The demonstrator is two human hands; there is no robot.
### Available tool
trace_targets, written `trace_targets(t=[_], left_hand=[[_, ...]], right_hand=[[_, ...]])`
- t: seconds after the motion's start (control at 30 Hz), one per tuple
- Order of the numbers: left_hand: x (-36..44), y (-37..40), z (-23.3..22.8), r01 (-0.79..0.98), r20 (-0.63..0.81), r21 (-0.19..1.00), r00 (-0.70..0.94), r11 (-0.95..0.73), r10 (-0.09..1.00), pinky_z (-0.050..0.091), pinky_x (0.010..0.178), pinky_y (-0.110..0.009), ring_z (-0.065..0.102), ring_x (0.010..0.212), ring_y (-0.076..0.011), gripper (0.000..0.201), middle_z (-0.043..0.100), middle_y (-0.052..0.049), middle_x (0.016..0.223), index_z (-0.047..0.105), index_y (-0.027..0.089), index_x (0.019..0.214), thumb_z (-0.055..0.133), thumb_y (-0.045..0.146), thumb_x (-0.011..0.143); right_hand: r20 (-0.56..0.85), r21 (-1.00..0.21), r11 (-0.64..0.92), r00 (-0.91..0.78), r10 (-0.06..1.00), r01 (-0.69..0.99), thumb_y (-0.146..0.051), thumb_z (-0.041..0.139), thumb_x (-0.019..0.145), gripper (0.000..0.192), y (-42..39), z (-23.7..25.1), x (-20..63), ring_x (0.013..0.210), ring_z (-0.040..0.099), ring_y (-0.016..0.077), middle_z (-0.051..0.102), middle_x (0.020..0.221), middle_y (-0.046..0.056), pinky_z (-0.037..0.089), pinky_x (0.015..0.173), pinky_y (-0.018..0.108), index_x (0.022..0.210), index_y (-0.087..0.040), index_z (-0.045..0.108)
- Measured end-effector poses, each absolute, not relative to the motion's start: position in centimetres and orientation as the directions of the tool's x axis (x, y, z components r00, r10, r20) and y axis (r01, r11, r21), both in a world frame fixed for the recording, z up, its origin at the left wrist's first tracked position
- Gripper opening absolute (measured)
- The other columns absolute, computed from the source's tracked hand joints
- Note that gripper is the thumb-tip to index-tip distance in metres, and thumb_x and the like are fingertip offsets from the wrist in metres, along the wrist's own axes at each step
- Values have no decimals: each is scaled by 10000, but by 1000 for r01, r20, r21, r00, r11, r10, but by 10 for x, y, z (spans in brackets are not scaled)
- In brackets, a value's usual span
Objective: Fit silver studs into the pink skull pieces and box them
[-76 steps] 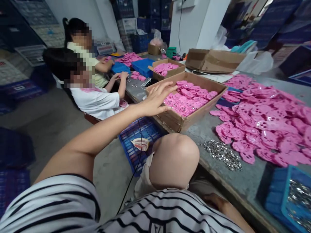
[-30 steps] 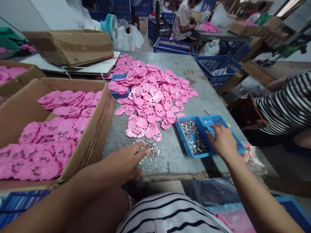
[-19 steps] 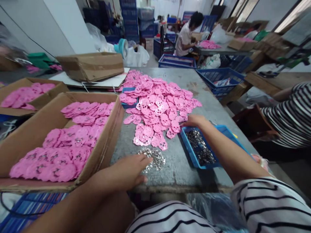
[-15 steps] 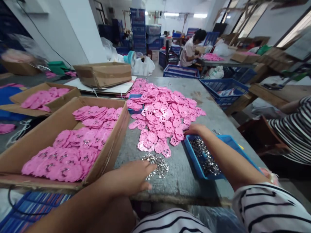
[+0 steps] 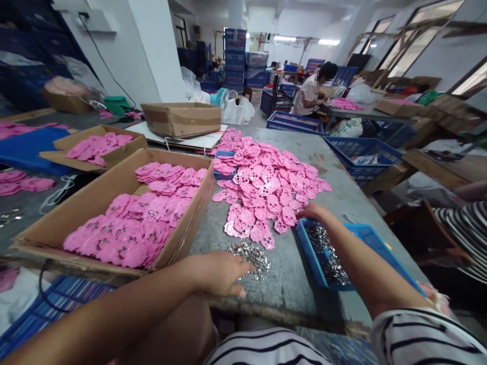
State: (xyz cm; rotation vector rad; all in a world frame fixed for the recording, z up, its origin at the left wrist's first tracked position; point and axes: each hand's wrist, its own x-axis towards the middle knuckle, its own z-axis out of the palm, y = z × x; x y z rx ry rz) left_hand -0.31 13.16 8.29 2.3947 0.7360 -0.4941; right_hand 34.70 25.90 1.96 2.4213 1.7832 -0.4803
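My left hand [image 5: 222, 274] rests on the table at the near side of a small heap of shiny metal pieces [image 5: 255, 261]. Its fingertips touch the heap, and the thumb stands apart from the fingers with nothing visible between them. My right hand [image 5: 315, 212] reaches across a blue tray [image 5: 302, 238] to the right edge of a big pile of pink skull-shaped pieces [image 5: 262, 182]. Its fingertips are at the outermost pink pieces and partly hidden, so a grip cannot be made out. Dark silvery metal parts [image 5: 329, 258] lie inside the tray, under my right forearm.
On the left stands a cardboard box [image 5: 198, 213] with stacked pink pieces, some bearing metal bits. Behind it are a smaller carton [image 5: 133, 144] and another box [image 5: 182, 120]. Blue crates [image 5: 365, 152] stand beyond the table. A co-worker [image 5: 310, 94] sits farther back; a striped sleeve [image 5: 464, 233] shows at right.
The view has swung slightly left, so the scene sits farther right. Both hands stay at nearly the same places, the left by the metal heap and the right at the pink pile's edge.
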Motion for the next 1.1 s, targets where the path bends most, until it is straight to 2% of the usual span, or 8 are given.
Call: trace_targets(t=[0.1, 0.33, 0.47, 0.63, 0.73, 0.83, 0.97, 1.1], left_hand=[[3, 133, 86, 623, -548, 389, 749, -679, 373, 511, 876, -429, 640, 1111, -352, 552, 651, -194, 1236, 531, 164, 1342, 590, 406, 850], [4, 137, 77, 623, -541, 403, 753, -670, 374, 500, 906, -377, 639, 1133, -300, 543, 652, -152, 1263, 519, 198, 1341, 595, 408, 847], [4, 140, 73, 668, -456, 473, 743, -574, 490, 470, 982, -423, 575, 1237, -311, 643, 569, -171, 1380, 394, 199, 1436, 586, 375, 848], [12, 144, 74, 677, -268, 619, 660, -399, 702, 367, 1115, -450, 347, 1436, -303, 814, 278, -213, 1580, 149, 151, 1524, 568, 334, 851], [19, 145, 71, 662, -225, 667, 617, -343, 754, 388, 1093, -480, 370, 1418, -311, 887, 295, -235, 1563, 88, 142, 1531, 591, 343, 830], [24, 144, 68, 641, -218, 691, 626, -335, 749, 380, 1096, -485, 380, 1411, -317, 850, 350, -230, 1535, 135, 142, 1519, 592, 324, 825], [27, 141, 64, 655, -229, 682, 614, -326, 755, 458, 998, -453, 587, 1198, -277, 634, 568, -194, 1345, 223, 143, 1488, 428, 220, 893], [20, 143, 58, 591, -323, 806, 493, -39, 808, 512, 613, -269, 648, 723, -143, 464, 676, -119, 1065, 372, 125, 1365, 339, 172, 905]], right_hand=[[-305, -191, -396, 330, 894, 898, -346, 758, 652, 216, 256, 25, 349, 595, 601, 201, 582, 511, 40, 467, 535, 288, 584, -176, 643], [-203, -555, -450, 411, 889, 699, -176, 612, 716, 149, 247, 48, 342, 417, 375, 95, 365, 417, -55, 348, 417, 232, 590, -187, 534], [-118, -717, -366, 415, 902, 592, -192, 591, 732, 45, 237, 65, 327, 441, 377, 81, 428, 476, -49, 337, 420, 205, 698, -176, 566], [-135, -908, -210, 223, 965, 362, -258, 696, 648, 147, 200, 70, 276, 436, 416, 69, 538, 518, -37, 347, 418, 201, 719, -163, 609], [-182, -958, -195, 80, 980, 212, -322, 768, 587, 257, 173, 61, 234, 407, 419, 66, 531, 478, -55, 325, 400, 196, 700, -166, 597], [-239, -967, -236, -14, 971, 98, -409, 802, 560, 357, 151, 52, 202, 386, 432, 71, 525, 451, -67, 330, 395, 199, 709, -173, 580], [-216, -970, -223, -82, 973, -97, -483, 794, 570, 446, 131, 48, 187, 462, 536, 89, 611, 551, -37, 433, 489, 223, 814, -162, 605], [-132, -982, -123, 51, 990, -144, -491, 761, 624, 534, 114, 31, 196, 620, 634, 141, 688, 694, 0, 511, 656, 300, 1024, -169, 615]])
